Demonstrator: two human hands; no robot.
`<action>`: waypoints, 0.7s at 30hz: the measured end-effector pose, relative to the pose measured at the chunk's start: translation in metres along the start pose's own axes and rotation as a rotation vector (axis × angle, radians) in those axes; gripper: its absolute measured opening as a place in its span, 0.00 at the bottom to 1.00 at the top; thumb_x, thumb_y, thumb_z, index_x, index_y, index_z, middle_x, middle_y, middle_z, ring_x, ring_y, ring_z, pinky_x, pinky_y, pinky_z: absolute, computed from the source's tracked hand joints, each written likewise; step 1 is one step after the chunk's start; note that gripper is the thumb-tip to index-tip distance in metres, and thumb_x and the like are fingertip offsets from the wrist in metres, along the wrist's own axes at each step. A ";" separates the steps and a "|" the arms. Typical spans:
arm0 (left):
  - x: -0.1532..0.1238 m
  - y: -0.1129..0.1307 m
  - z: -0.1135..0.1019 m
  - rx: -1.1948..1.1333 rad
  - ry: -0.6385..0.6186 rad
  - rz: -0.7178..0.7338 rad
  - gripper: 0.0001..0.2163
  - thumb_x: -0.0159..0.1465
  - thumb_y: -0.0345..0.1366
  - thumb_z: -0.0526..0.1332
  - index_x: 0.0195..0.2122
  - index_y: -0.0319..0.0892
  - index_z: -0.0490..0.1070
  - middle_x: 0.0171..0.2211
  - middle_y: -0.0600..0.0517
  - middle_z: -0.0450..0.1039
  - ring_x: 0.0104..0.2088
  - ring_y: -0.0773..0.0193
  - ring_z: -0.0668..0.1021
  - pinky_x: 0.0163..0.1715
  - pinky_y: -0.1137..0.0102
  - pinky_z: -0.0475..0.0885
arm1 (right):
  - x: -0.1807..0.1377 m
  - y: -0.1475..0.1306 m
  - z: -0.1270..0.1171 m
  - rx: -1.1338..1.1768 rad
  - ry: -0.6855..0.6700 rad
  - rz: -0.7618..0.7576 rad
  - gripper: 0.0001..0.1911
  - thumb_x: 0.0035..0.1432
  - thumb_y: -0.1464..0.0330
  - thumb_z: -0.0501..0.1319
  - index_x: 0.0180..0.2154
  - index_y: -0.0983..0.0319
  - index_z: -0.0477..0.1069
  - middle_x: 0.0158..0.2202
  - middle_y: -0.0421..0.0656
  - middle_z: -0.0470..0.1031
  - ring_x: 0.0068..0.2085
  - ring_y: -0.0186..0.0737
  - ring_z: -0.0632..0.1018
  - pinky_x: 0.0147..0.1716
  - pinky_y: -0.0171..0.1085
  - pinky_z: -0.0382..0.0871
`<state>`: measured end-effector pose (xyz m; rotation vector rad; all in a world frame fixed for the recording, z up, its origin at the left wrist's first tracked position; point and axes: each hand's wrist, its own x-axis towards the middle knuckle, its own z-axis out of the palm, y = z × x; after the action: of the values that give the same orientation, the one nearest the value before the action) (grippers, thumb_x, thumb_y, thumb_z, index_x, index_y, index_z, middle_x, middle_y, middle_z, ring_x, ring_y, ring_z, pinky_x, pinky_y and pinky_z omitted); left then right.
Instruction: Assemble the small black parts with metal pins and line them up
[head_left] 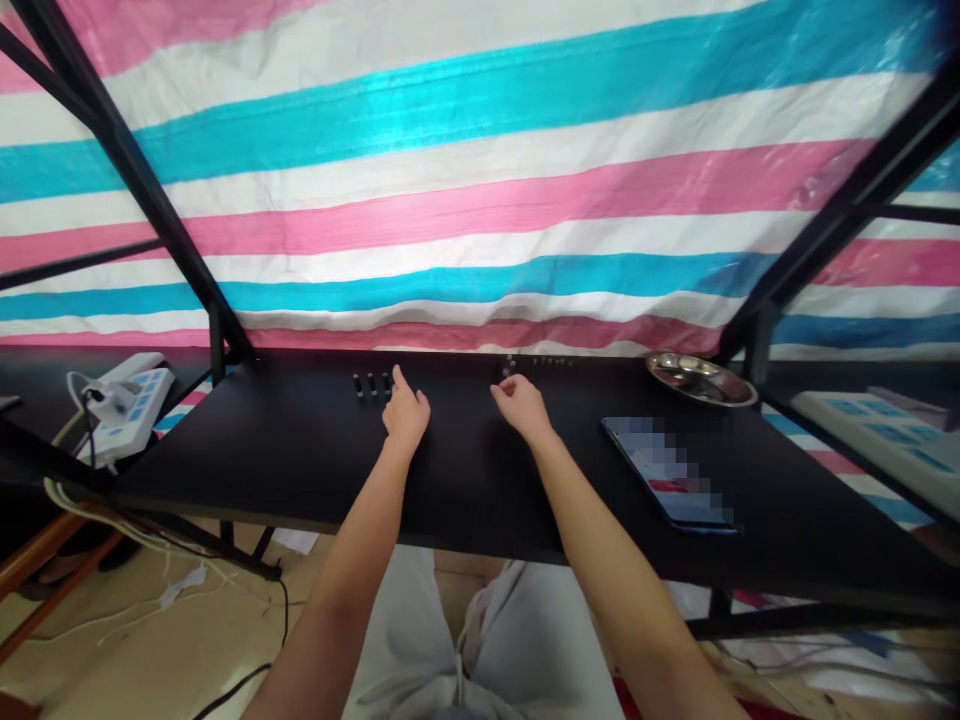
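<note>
Three black pegs (371, 385) stand just left of the left hand (405, 415), forefinger outstretched, other fingers curled. The right hand (521, 405) bunches its fingers by tiny pieces (510, 366); whether it grips one is unclear. The metal bowl (701, 380), well to the right, hides its contents.

Open tabletop (480, 470) between phone (667, 475) and small cylinders (371, 385)

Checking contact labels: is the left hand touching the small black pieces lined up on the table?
Cannot tell. The head view shows the left hand with its forefinger right beside the small black pieces, too small and dark to show contact or gap.
</note>
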<state>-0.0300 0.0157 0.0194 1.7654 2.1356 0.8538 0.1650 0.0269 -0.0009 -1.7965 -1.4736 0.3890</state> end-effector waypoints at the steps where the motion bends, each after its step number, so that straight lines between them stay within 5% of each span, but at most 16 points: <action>1: 0.002 -0.002 0.000 -0.001 0.006 -0.010 0.31 0.60 0.36 0.51 0.63 0.38 0.39 0.50 0.35 0.66 0.40 0.48 0.76 0.37 0.61 0.66 | -0.008 -0.004 0.002 0.061 0.003 -0.067 0.08 0.51 0.63 0.56 0.30 0.61 0.67 0.28 0.43 0.73 0.31 0.38 0.73 0.33 0.36 0.64; 5: 0.010 -0.007 0.003 0.006 0.011 -0.005 0.31 0.60 0.36 0.51 0.63 0.38 0.40 0.48 0.35 0.68 0.40 0.47 0.75 0.38 0.60 0.66 | -0.029 -0.012 0.007 0.169 -0.047 -0.305 0.09 0.53 0.63 0.53 0.32 0.60 0.67 0.25 0.40 0.71 0.27 0.35 0.70 0.30 0.35 0.63; 9: 0.018 -0.013 0.007 -0.012 0.017 -0.016 0.27 0.60 0.36 0.52 0.61 0.39 0.46 0.43 0.37 0.72 0.39 0.49 0.76 0.37 0.60 0.66 | -0.034 -0.010 0.011 0.180 -0.082 -0.386 0.09 0.54 0.63 0.52 0.32 0.60 0.68 0.24 0.40 0.70 0.25 0.34 0.69 0.29 0.34 0.62; 14: 0.025 -0.018 0.018 -0.207 0.066 0.077 0.10 0.62 0.35 0.51 0.43 0.42 0.64 0.32 0.45 0.74 0.34 0.58 0.76 0.34 0.67 0.67 | -0.035 -0.007 0.019 0.210 -0.116 -0.396 0.10 0.54 0.63 0.52 0.33 0.60 0.68 0.24 0.40 0.69 0.24 0.35 0.69 0.29 0.35 0.63; 21: 0.000 0.006 0.032 -0.949 -0.415 0.154 0.06 0.61 0.34 0.51 0.39 0.41 0.59 0.24 0.57 0.68 0.11 0.76 0.64 0.12 0.78 0.54 | -0.032 -0.008 0.031 0.533 -0.134 -0.204 0.19 0.56 0.54 0.49 0.41 0.61 0.64 0.28 0.40 0.70 0.23 0.32 0.69 0.26 0.34 0.64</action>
<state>-0.0080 0.0255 -0.0027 1.4025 1.0452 1.1440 0.1293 0.0085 -0.0229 -1.2079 -1.4555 0.7309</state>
